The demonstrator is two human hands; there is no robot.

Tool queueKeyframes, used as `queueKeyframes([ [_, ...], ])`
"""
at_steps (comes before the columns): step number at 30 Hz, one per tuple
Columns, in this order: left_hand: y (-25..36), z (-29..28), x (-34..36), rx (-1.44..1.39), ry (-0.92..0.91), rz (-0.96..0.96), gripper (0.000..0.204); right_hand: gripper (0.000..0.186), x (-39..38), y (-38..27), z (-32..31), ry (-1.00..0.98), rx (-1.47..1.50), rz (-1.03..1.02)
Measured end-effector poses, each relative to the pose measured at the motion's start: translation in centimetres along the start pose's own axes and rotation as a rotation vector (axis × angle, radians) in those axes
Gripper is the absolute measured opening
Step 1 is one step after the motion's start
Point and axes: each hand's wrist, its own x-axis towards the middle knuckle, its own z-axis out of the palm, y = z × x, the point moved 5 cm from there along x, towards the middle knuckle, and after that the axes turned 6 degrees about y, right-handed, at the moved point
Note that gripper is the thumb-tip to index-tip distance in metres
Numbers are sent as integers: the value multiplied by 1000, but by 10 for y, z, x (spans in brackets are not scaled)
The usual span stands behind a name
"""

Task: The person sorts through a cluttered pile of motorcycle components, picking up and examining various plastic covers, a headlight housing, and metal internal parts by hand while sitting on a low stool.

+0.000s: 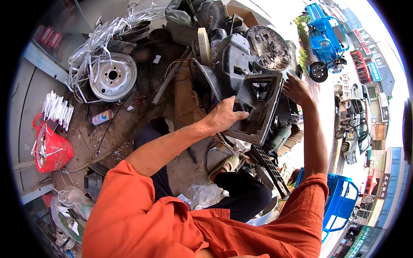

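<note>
A black plastic housing with a square open frame (275, 101) is tilted in front of me, grimy and worn. My left hand (223, 115) is closed on its near left edge, with thumb and forefinger showing and the other fingers partly hidden. Just off the frame's upper right corner is my right hand (297, 89), its fingers stretched out; whether they touch the corner I cannot tell. Behind the housing lie a grey moulded plastic cover (232, 53) and a round dirty wheel cover (269, 47).
Scrap parts crowd the ground ahead. To the left are a silver wheel rim (112, 76) tangled in white strapping, a spray can (102, 117) and a red bucket (53, 150). Blue three-wheelers (322, 32) and parked cars (357, 116) line the street at right. My sandalled foot (224, 167) is below the housing.
</note>
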Motion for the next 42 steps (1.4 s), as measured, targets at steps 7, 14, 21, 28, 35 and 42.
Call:
queueKeyframes([
  [7,25,-2,-7,224,0,6,43,52,81,0,49,177,260,-110],
  [14,31,0,-7,171,-45,16,40,43,66,-48,18,200,372,-149],
  [21,24,7,-7,369,10,130,43,37,34,-123,11,184,430,-293],
  [28,40,13,-15,435,-70,86,54,37,79,-120,85,-171,468,-145],
  [35,30,7,-14,382,-64,82,48,37,110,-104,138,-206,292,-124],
  [42,38,12,-15,368,-62,128,39,50,81,-96,149,-387,-97,29],
])
